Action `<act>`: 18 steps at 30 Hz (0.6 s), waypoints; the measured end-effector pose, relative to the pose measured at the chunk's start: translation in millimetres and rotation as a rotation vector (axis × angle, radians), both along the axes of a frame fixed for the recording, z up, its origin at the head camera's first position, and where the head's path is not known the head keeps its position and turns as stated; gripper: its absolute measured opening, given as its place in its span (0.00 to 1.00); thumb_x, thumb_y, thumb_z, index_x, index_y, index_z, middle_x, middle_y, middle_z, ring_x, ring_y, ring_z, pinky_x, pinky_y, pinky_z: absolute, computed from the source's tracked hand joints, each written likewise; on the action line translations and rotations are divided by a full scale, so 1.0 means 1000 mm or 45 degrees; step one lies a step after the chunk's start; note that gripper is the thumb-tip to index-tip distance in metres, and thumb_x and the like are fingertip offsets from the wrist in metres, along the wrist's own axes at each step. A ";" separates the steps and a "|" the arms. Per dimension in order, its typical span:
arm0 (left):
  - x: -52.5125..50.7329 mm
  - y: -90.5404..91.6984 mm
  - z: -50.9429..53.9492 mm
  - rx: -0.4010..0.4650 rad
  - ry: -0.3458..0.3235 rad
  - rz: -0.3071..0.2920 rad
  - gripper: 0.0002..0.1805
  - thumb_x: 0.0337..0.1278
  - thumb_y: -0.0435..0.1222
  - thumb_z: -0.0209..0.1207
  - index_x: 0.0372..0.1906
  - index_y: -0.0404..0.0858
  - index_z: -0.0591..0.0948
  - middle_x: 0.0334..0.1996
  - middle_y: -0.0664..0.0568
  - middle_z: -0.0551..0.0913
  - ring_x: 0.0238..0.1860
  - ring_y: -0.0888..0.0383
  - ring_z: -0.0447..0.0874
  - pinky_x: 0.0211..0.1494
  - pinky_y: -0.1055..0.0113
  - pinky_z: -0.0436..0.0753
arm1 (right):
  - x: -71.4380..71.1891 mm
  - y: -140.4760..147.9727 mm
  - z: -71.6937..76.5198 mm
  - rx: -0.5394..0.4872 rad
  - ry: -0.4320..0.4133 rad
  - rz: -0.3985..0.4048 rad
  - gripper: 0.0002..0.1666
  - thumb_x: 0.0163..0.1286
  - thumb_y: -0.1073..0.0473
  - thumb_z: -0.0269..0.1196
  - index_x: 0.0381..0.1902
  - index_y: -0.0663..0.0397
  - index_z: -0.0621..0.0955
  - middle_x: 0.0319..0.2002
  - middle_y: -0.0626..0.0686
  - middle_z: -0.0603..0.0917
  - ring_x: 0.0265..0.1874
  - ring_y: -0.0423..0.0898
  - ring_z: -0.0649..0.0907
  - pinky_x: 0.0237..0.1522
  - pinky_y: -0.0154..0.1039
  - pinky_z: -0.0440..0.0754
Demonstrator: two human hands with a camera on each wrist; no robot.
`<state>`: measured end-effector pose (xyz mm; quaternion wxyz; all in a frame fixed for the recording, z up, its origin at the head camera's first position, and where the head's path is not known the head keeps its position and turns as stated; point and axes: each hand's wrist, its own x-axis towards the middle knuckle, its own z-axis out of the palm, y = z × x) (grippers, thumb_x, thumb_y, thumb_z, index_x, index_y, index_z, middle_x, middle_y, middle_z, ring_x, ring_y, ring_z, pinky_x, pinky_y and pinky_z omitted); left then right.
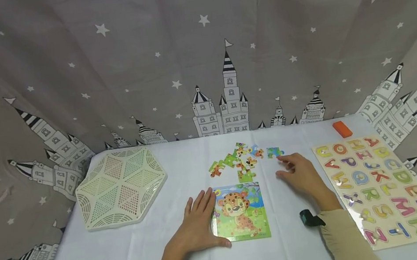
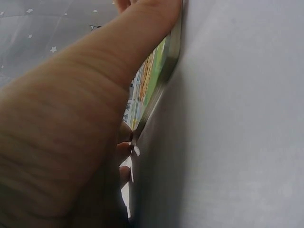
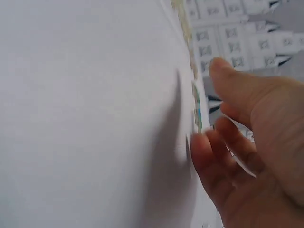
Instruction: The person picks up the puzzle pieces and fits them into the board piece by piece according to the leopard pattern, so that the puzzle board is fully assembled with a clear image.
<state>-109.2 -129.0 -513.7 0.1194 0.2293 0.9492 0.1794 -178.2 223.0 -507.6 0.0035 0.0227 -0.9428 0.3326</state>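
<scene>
In the head view a square jigsaw puzzle (image 1: 239,214) with a spotted cub on grass lies on the white table. My left hand (image 1: 196,229) rests along its left side, fingers straight and thumb at the lower left corner. The left wrist view shows the puzzle's thick edge (image 2: 172,52) beside the thumb. To the upper right, my right hand (image 1: 300,175) hovers with bent fingers and a gap between thumb and forefinger, holding nothing visible. Just beyond its fingertips lies a blue and green puzzle piece (image 1: 274,152); whether they touch it is unclear.
Several loose puzzle pieces (image 1: 245,175) are scattered behind the puzzle. At the right lies an alphabet board (image 1: 365,192) with an orange block (image 1: 342,129) behind it. A hexagonal patterned board (image 1: 120,189) sits at the left. A grey castle-print curtain (image 1: 144,68) hangs behind the table.
</scene>
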 end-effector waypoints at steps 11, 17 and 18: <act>0.002 0.002 -0.001 0.064 -0.029 -0.020 0.79 0.28 0.76 0.71 0.83 0.39 0.49 0.84 0.44 0.44 0.84 0.41 0.40 0.82 0.34 0.42 | -0.058 -0.001 0.005 0.251 -0.186 -0.004 0.31 0.70 0.51 0.69 0.67 0.58 0.78 0.65 0.66 0.77 0.66 0.66 0.74 0.71 0.62 0.70; 0.002 0.000 -0.001 0.024 -0.010 0.000 0.79 0.27 0.76 0.71 0.83 0.40 0.49 0.84 0.46 0.45 0.84 0.43 0.40 0.82 0.35 0.43 | -0.055 -0.003 0.015 0.143 -0.223 -0.102 0.25 0.68 0.53 0.70 0.58 0.60 0.80 0.46 0.61 0.81 0.43 0.55 0.79 0.47 0.48 0.80; 0.002 0.000 -0.001 0.024 -0.007 0.004 0.79 0.27 0.75 0.71 0.83 0.40 0.49 0.84 0.46 0.45 0.84 0.43 0.41 0.82 0.35 0.43 | -0.053 -0.003 0.017 0.113 -0.208 -0.117 0.22 0.69 0.53 0.69 0.56 0.59 0.81 0.43 0.59 0.81 0.40 0.54 0.78 0.42 0.45 0.78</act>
